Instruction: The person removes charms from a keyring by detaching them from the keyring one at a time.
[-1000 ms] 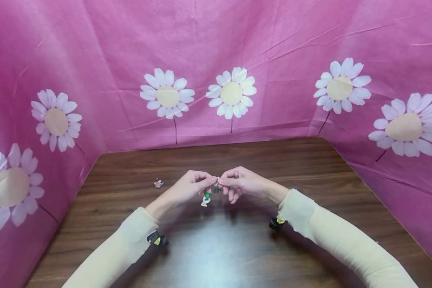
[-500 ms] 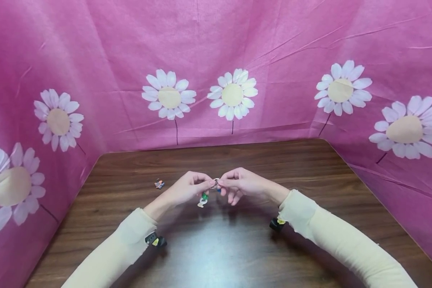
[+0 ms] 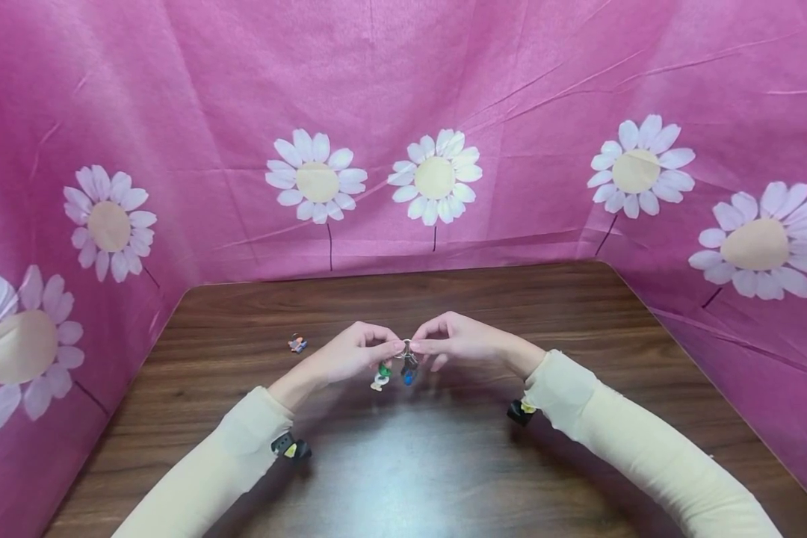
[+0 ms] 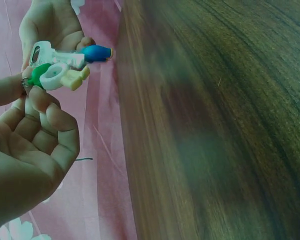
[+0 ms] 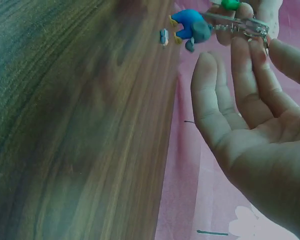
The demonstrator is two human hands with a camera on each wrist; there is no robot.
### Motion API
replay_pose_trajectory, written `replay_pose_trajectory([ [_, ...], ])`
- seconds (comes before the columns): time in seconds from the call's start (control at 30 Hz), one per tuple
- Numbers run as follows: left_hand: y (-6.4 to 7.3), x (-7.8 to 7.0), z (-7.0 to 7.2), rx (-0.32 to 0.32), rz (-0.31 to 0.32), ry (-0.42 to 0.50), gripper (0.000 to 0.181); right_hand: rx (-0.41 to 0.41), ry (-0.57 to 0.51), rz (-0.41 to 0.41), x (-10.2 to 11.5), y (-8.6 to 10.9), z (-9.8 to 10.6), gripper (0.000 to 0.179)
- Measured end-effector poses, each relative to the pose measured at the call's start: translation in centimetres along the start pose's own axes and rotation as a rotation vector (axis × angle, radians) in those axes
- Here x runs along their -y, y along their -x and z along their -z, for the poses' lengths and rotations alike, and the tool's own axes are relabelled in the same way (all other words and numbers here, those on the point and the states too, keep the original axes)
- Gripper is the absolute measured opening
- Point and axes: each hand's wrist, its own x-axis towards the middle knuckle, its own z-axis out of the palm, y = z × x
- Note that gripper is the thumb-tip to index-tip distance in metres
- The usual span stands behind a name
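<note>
Between finger and thumb, my left hand [image 3: 346, 353] pinches a metal key ring [image 3: 407, 344] above the table. From the other side my right hand [image 3: 462, 341] pinches at the same ring, its fingertips close to the left ones. A green-and-white figure charm [image 4: 52, 77] with pale yellow feet dangles by my left fingers. Beside it hang a silver key [image 5: 246, 24] and a blue figure charm [image 5: 189, 24] with a grey head and yellow feet. Part of the ring is hidden behind the fingertips.
A small orange, grey and blue charm [image 3: 297, 344] lies on the brown wooden table [image 3: 403, 463], left of my left hand. Pink cloth [image 3: 376, 82] printed with white daisies encloses the back and both sides.
The key and blue charm, partly hidden by my right fingers before, now hang in full below the ring. My right hand's lower fingers have moved off them. Both hands stay nearly in place.
</note>
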Motion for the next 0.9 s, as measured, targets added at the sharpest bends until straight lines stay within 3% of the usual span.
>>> replay_pose_trajectory([
  [0.17, 0.1, -0.1, -0.1, 0.036, 0.017, 0.052, 0.024, 0.033, -0.027, -0.015, 0.0, 0.0, -0.1, 0.027],
  [0.37, 0.1, -0.3, -0.1, 0.061, 0.03, 0.014, 0.026, 0.063, -0.112, -0.014, 0.1, 0.1, -0.3, 0.034],
  [0.6, 0.3, -0.3, 0.0, 0.03, 0.013, 0.002, 0.023, 0.044, -0.311, 0.01, -0.3, 0.0, -0.4, 0.014],
  [0.9, 0.6, -0.2, 0.2, -0.017, -0.01, 0.012, 0.024, 0.029, -0.416, 0.029, -0.4, -0.2, -1.1, 0.014],
])
